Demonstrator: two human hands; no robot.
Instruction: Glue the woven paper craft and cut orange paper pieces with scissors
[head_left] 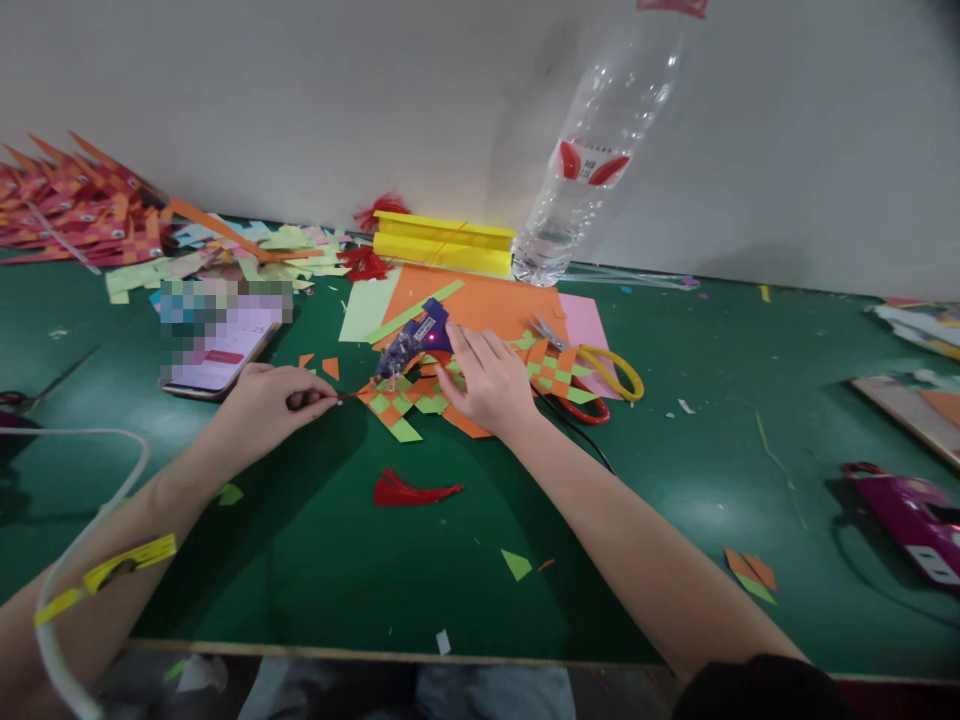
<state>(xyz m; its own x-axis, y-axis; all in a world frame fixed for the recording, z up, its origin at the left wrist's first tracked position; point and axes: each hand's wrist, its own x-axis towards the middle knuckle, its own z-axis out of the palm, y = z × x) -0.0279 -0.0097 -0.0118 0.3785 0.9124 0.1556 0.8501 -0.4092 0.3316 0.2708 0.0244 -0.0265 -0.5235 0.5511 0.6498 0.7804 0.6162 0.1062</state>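
Note:
My left hand [266, 405] is pinched shut on something thin and dark at the corner of a woven orange-and-green paper piece [401, 405] on the green table [675, 520]. My right hand [487, 380] lies over the woven piece, its fingers together and reaching onto the purple glue gun [416, 338], whose nozzle points down at the weave. A second woven piece [555, 372] lies just to the right. A red tassel [409, 490] rests on the table in front of the hands.
Yellow and red scissors [604, 385] lie to the right of my right hand. A phone [217, 360] is at left, a clear bottle [592, 160] and yellow paper strips [442, 242] at the back wall, finished woven pieces [75, 210] far left, a magenta tool [907, 515] at right.

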